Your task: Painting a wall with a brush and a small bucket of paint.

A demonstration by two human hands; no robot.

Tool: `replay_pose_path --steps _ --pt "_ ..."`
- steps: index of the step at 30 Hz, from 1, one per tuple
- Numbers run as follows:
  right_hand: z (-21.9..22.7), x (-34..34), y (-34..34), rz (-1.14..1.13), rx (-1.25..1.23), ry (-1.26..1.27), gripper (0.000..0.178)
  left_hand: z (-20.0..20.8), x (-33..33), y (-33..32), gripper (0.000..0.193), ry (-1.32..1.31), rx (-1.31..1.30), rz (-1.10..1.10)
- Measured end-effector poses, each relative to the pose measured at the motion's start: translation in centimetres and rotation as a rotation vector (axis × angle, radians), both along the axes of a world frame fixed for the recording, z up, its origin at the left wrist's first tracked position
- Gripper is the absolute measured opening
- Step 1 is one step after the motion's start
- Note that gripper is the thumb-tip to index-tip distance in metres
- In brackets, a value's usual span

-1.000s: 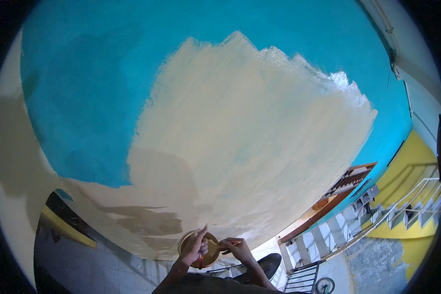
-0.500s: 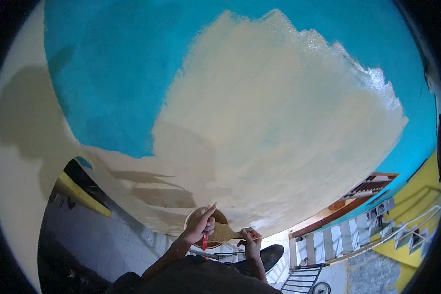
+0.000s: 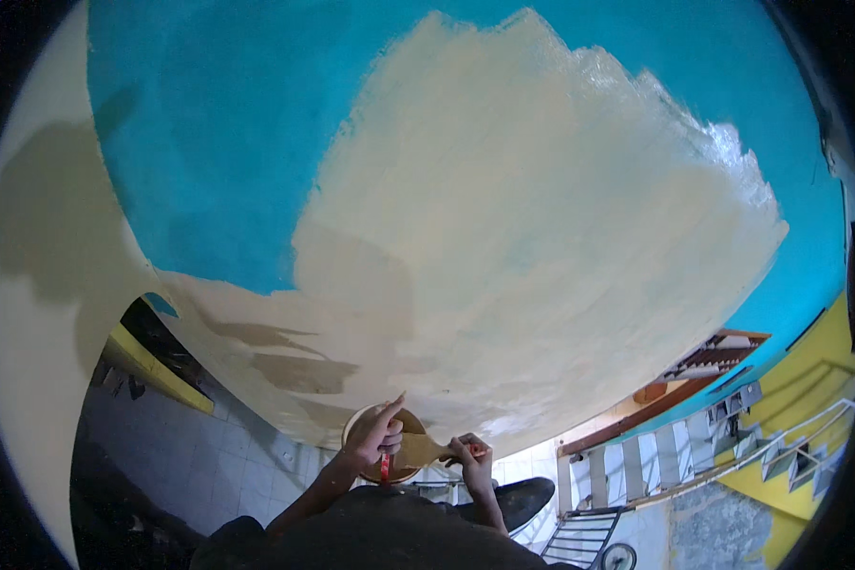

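Cream paint covers a broad patch above the round tan bucket, turquoise wall uncovered higher up; right hand clenches a flat tan paintbrush over the bucket, left hand curls there, hold unclear.

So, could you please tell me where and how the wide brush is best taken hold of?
The brush is probably best gripped by its narrow handle, coming from the person's right: the handle points that way, held by the right hand, while the broad head points left, over the bucket in this view.
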State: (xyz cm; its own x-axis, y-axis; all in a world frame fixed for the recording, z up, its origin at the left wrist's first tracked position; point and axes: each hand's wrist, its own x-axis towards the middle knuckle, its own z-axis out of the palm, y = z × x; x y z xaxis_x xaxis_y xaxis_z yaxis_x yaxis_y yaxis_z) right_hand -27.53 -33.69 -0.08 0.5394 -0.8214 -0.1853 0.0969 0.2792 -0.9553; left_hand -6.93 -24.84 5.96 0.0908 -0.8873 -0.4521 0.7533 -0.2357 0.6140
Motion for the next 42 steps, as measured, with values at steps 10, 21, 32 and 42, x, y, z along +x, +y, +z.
replay_pose_path --steps 10,21,32,42 --pt "-2.8 -0.5 -0.1 0.111 0.085 0.060 0.024 -2.8 -0.1 0.8 0.034 -0.003 0.071 0.064" --pt "-3.0 0.7 -0.6 0.234 0.250 -0.044 0.025 -2.1 0.3 2.3 0.033 0.009 -0.062 0.168" --pt "-3.7 1.9 0.5 0.203 0.163 -0.069 0.028 -4.7 0.9 3.3 0.021 0.062 -0.206 0.160" --pt "-4.3 3.3 2.3 0.089 0.240 -0.131 0.026 -2.0 1.6 3.7 0.023 0.001 -0.116 0.246"
